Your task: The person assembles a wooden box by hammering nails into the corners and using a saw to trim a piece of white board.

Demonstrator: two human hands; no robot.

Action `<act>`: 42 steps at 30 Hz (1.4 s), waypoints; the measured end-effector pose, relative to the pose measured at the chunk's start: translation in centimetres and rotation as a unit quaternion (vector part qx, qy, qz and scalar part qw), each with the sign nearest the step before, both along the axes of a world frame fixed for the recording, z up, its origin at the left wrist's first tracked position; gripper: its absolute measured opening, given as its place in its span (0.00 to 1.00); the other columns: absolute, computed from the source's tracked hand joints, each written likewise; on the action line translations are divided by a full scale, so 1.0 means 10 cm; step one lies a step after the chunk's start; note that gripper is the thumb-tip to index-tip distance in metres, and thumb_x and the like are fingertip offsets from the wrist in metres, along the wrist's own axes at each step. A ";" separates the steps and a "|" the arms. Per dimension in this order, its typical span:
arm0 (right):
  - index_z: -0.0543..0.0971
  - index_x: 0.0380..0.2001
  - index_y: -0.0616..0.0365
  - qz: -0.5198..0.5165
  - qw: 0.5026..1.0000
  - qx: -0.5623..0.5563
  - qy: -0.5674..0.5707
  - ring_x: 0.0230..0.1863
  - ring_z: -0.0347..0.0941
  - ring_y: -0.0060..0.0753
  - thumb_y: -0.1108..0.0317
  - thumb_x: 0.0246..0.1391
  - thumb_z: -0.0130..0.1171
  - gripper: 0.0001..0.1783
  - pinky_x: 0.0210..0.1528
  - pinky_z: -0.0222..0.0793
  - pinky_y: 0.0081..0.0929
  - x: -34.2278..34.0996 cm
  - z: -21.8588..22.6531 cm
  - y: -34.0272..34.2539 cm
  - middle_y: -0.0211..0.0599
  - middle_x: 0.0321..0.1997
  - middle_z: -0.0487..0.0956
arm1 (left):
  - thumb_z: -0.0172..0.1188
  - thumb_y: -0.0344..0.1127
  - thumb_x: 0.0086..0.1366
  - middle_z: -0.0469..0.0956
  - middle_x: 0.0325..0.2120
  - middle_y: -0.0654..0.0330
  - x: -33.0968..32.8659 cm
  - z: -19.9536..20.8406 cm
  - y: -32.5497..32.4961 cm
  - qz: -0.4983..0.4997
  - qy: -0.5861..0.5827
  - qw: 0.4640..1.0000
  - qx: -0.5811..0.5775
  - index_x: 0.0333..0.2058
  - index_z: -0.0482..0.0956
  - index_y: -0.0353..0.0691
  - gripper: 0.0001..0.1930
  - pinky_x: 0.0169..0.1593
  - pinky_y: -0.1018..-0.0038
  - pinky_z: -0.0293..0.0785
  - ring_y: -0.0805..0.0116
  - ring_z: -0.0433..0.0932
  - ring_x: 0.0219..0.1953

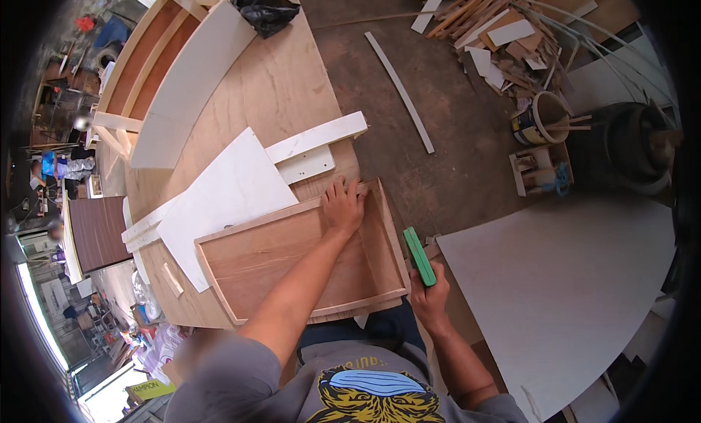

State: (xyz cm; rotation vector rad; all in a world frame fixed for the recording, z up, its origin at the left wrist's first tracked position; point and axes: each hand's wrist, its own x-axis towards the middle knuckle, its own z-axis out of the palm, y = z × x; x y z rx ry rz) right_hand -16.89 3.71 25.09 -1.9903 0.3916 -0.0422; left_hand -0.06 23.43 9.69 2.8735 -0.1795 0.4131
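A shallow wooden drawer box (270, 266), open side up, lies at the near end of the workbench against my body. My left hand (343, 206) reaches across it, its fingers curled over the far wall close to the far right corner. Just off the box's right side, my right hand (429, 288) is closed round a green tool (419, 256) that looks like a nail gun; its handle is mostly hidden by the hand. A white board (226, 204) lies flat beyond the box, partly over white strips (318, 138).
On the plywood bench top (285, 79) stand a curved frame panel (190, 79) and a black plastic bag (264, 10). To the right are a large white sheet (562, 299), a bucket (527, 123), a crate (517, 176) and a scrap wood pile (504, 39). People are far left.
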 end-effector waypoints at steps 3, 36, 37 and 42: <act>0.76 0.44 0.62 -0.017 1.000 0.009 0.005 0.30 0.80 0.46 0.71 0.61 0.66 0.12 0.35 0.74 0.37 -0.04 -0.02 0.01 0.48 0.31 0.79 | 0.62 0.49 0.67 0.76 0.48 0.58 -0.02 0.04 0.02 0.003 0.088 0.996 0.002 0.53 0.80 0.51 0.19 0.53 0.53 0.66 0.55 0.71 0.52; 0.69 0.50 0.59 -0.149 0.985 0.075 -0.048 0.38 0.68 0.18 0.75 0.70 0.56 0.10 0.38 0.66 0.18 -0.16 -0.32 1.26 0.30 0.41 0.72 | 0.66 0.74 0.54 0.79 0.52 0.54 0.63 0.77 4.93 0.179 0.260 0.948 0.026 0.47 0.79 0.40 0.40 0.66 0.58 0.61 0.55 0.72 0.60; 0.69 0.51 0.60 -0.152 0.984 0.074 -0.048 0.39 0.68 0.19 0.73 0.70 0.57 0.11 0.39 0.67 0.19 -0.15 -0.33 1.33 0.30 0.42 0.72 | 0.67 0.75 0.53 0.81 0.49 0.53 0.67 0.81 4.97 0.174 0.289 0.941 0.001 0.47 0.78 0.40 0.41 0.65 0.58 0.62 0.54 0.75 0.57; 0.69 0.52 0.62 -0.155 0.986 -0.005 -0.067 0.43 0.70 0.22 0.71 0.70 0.58 0.12 0.41 0.70 0.21 -0.18 -0.56 1.48 0.32 0.46 0.72 | 0.68 0.75 0.52 0.83 0.45 0.48 0.91 0.87 5.33 0.180 0.255 0.949 -0.038 0.49 0.76 0.40 0.43 0.60 0.57 0.70 0.48 0.80 0.51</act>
